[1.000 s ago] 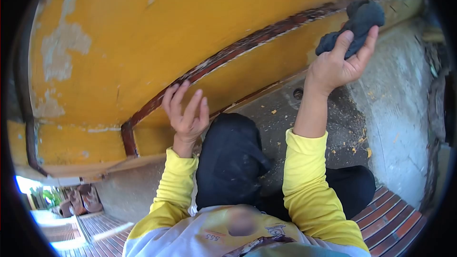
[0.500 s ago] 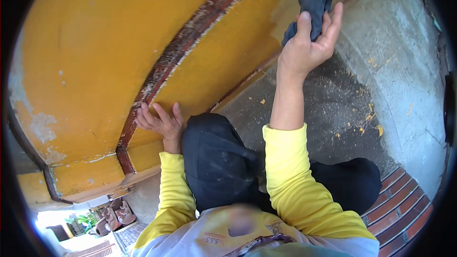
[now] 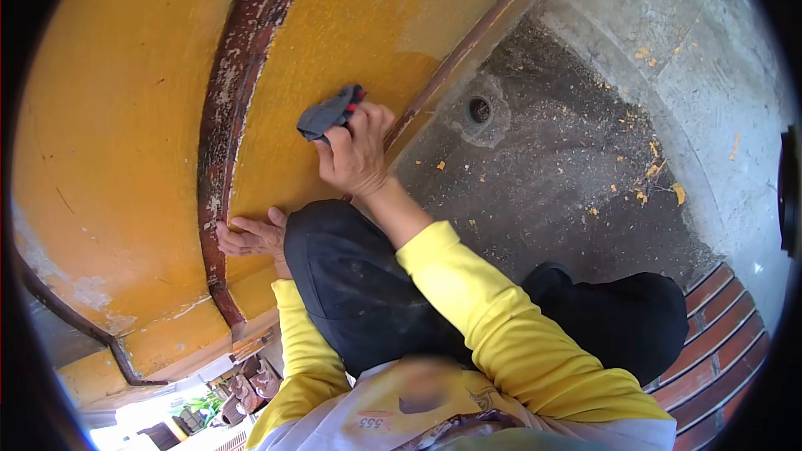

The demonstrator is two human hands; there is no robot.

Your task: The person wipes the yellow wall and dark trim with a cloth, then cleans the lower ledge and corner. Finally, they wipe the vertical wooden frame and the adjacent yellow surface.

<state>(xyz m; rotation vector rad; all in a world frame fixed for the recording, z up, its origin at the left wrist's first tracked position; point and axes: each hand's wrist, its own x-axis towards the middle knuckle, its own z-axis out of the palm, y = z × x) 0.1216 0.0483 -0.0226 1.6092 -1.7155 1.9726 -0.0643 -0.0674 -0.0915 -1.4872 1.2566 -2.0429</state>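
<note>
Right hand [image 3: 355, 154]: clenched around a cloth [image 3: 327, 115], with the fingers curled over its near end. It sits just above the centre of the view.

Cloth: dark grey, soft and crumpled into a bunched wad. Its free end sticks out of the fist toward 10 o'clock. A small red spot shows at its upper right edge, beside the fingers. The wad is pressed against the yellow wall [image 3: 125, 117], on the panel between the brown band [image 3: 224, 100] at its 9 o'clock and the brown strip [image 3: 468, 42] along the wall's foot at its 2 o'clock.

Left hand [image 3: 251, 238]: released and holding nothing. It lies flat with fingers extended, resting on the wall, and the fingertips touch the lower run of the brown band. It lies at 7 o'clock from the cloth.

Wall: yellow paint, rubbed paler around the cloth. The band is worn, with pale patches where the coating has flaked.

Surroundings: a raised knee in black trousers [image 3: 351, 284] stands between the two yellow sleeves [image 3: 484, 317]. A concrete floor [image 3: 568, 167] at 3 o'clock is gritty and scattered with yellow flakes [image 3: 643, 192]. It has a round drain hole [image 3: 479, 108] near the wall's foot. Red tiles [image 3: 718, 326] lie at 4 o'clock.
</note>
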